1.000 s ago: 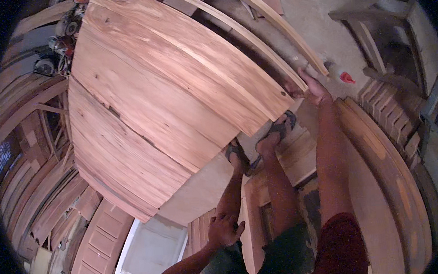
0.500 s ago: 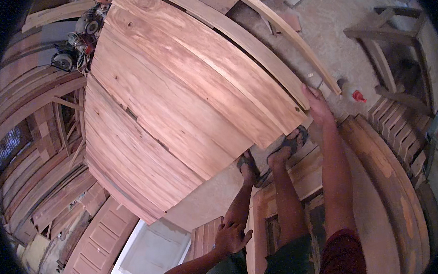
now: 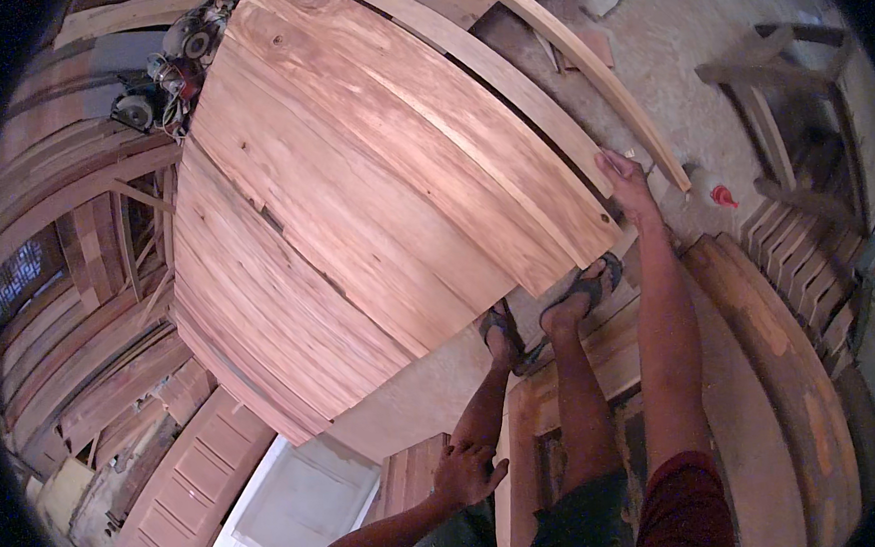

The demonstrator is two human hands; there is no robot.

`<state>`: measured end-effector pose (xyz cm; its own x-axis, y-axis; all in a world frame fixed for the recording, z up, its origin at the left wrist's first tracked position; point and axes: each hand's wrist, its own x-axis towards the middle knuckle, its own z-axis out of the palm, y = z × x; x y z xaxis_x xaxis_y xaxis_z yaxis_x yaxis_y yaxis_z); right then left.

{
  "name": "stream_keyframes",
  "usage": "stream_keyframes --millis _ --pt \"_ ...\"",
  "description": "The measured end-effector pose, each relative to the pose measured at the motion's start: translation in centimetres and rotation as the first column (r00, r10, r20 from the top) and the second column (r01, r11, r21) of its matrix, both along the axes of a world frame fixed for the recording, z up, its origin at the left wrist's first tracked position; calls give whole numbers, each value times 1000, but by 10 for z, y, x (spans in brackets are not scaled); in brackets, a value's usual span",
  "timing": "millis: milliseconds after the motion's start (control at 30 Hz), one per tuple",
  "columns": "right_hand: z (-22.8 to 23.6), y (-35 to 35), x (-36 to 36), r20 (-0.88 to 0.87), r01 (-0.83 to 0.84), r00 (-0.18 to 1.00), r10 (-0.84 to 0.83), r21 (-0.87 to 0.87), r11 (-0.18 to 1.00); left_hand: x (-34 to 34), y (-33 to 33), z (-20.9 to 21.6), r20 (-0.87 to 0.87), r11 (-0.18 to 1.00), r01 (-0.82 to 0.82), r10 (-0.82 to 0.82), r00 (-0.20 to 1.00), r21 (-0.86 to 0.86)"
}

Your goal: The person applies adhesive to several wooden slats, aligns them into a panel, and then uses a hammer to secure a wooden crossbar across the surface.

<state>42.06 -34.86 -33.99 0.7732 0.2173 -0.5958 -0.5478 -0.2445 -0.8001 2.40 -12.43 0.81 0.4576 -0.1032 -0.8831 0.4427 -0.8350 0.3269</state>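
Note:
Several wide pale planks [image 3: 352, 188] lie side by side on the floor in front of me. Along their right side runs a narrow board [image 3: 521, 86], with a dark gap between it and the nearest plank. My right hand [image 3: 629, 182] is closed round the near end of this narrow board, fingers on top. Bent at the fingers, my left hand [image 3: 465, 472] rests on my left leg near the knee and shows nothing in it.
Another narrow strip [image 3: 611, 82] lies to the right, with a small red object [image 3: 722, 196] near its end. Power tools [image 3: 161, 85] sit at the far left beside stacked timber. Wooden frames [image 3: 776, 72] stand at right; a panelled door [image 3: 195, 479] leans lower left.
My right hand has shifted slightly away from me and its fingers have curled over the narrow board's end. The board's near end sits a little farther away. My left hand stays on my leg.

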Motion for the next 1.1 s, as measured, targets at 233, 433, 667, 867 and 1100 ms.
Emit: stream_keyframes --millis 233,433,667,867,1100 --pt "8 -4 -4 -10 -32 999 32 -24 999 -2 3 2 -29 1000 -21 20 999 -6" --pt "9 -18 -1 -75 -76 994 82 77 994 -14 2 -1 67 999 -35 34 997 16" --pt "23 -6 4 83 -216 970 229 -144 966 -22 4 -4 29 998 -66 66 997 -3" --pt "12 -10 13 20 -306 950 311 -127 944 -8 4 -5 48 999 -18 16 999 36" --pt "-2 -9 32 45 -399 908 417 -212 892 -6 7 -9 -137 998 -57 55 989 -12"
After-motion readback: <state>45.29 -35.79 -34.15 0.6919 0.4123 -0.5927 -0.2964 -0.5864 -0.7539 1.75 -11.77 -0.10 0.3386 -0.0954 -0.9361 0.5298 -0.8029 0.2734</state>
